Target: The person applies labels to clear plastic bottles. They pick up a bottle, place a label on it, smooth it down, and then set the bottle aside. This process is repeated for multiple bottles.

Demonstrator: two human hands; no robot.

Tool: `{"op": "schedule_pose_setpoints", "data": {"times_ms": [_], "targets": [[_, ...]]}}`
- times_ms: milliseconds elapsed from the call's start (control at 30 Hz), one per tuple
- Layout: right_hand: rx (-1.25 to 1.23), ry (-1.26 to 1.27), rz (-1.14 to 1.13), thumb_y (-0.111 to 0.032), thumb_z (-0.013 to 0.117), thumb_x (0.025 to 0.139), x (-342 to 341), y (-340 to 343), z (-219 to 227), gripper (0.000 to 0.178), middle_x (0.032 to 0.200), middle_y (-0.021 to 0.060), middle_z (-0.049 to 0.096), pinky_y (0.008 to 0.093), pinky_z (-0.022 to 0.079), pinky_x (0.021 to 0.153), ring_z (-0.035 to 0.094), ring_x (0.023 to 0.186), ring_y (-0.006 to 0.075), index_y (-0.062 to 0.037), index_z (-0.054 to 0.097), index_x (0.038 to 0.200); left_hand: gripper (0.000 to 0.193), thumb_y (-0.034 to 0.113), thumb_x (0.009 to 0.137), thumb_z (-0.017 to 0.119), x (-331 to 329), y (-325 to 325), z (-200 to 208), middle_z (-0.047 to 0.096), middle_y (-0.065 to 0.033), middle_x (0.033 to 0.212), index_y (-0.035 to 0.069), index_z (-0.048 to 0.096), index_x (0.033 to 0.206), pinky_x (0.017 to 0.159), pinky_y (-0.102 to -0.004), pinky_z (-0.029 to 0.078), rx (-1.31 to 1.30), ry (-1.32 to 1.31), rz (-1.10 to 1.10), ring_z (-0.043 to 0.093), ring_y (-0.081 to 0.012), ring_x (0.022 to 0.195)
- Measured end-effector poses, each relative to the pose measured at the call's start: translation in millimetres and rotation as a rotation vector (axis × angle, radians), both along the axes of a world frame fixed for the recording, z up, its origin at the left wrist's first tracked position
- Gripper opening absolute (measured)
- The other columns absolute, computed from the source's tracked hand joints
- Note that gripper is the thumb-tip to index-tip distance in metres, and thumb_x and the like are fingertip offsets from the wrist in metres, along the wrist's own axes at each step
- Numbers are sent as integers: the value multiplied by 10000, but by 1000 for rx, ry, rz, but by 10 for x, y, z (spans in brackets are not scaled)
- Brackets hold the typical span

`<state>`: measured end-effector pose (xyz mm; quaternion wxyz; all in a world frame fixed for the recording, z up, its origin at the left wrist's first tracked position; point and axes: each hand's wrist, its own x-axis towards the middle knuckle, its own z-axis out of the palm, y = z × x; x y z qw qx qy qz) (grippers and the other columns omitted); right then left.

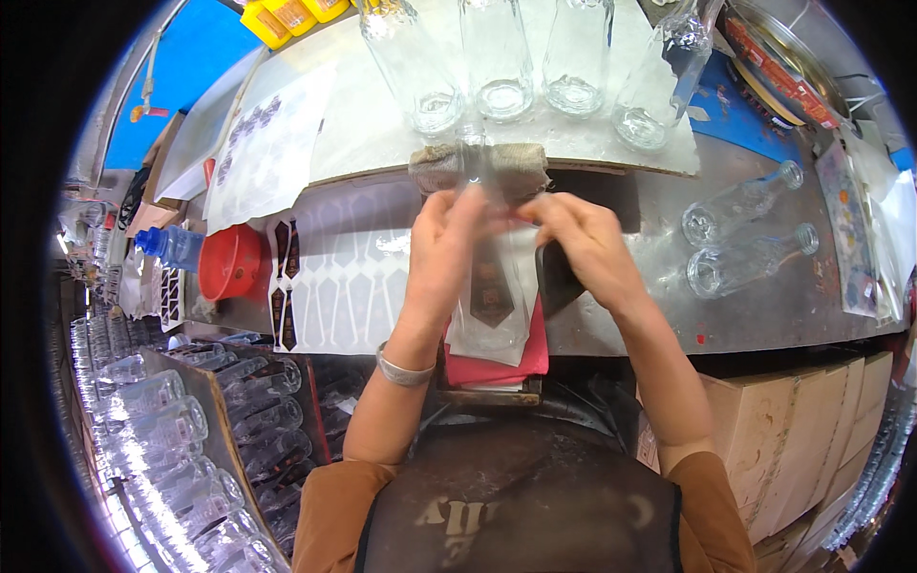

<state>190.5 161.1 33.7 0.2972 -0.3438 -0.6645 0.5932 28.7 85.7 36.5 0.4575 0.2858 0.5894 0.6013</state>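
Bent fingers form the grip of the left hand (444, 229), brought close together at the shoulder of a clear bottle (514, 334); they are blurred, and I cannot tell whether they pinch it. On the right hand (581, 239), thumb and fingertips come near each other just beside that shoulder; whether this grip pinches anything, I cannot tell.

One grey surface (616, 320) carries the work. Along its far edge is one white board (363, 124), bearing four clear standing bottles (573, 81) toward its right end. One pale sheet (349, 286) of tie-shaped outlines lies along the near edge, left of centre. The handled bottle, one in number, lies at the middle of the near edge, its neck toward the far edge. Two more clear bottles (718, 272) lie toward the right edge, mouths pointing that way. One red tub (232, 267) is near the left edge. One pink cloth (537, 349) shows under the handled bottle, and a rolled beige cloth (523, 164) shows on both sides of its neck. Smallest are four dark tie-shaped pieces (288, 320) at the sheet's left end, and one similar dark label (492, 291) on the handled bottle.
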Motion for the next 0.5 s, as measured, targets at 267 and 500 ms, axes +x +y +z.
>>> {"op": "schedule_pose_setpoints", "data": {"times_ms": [267,500], "targets": [[13,-247,178,-517,525,977,-303,119,188,615,757,97,701,309,502,727,633,740,153,65,710,895,494,447,1070,402,12,-93,-57,702,-73,967,6,614,1136,703,-250,503,14,-45,-63,661,-123,828],[-56,-253,188,-594,506,946,-316,147,157,671,778,123,725,324,502,751,665,756,186,34,724,857,492,452,1071,395,-2,-90,-170,688,-52,951,21,627,1112,695,-249,495,74,-106,-61,645,-104,803]]}}
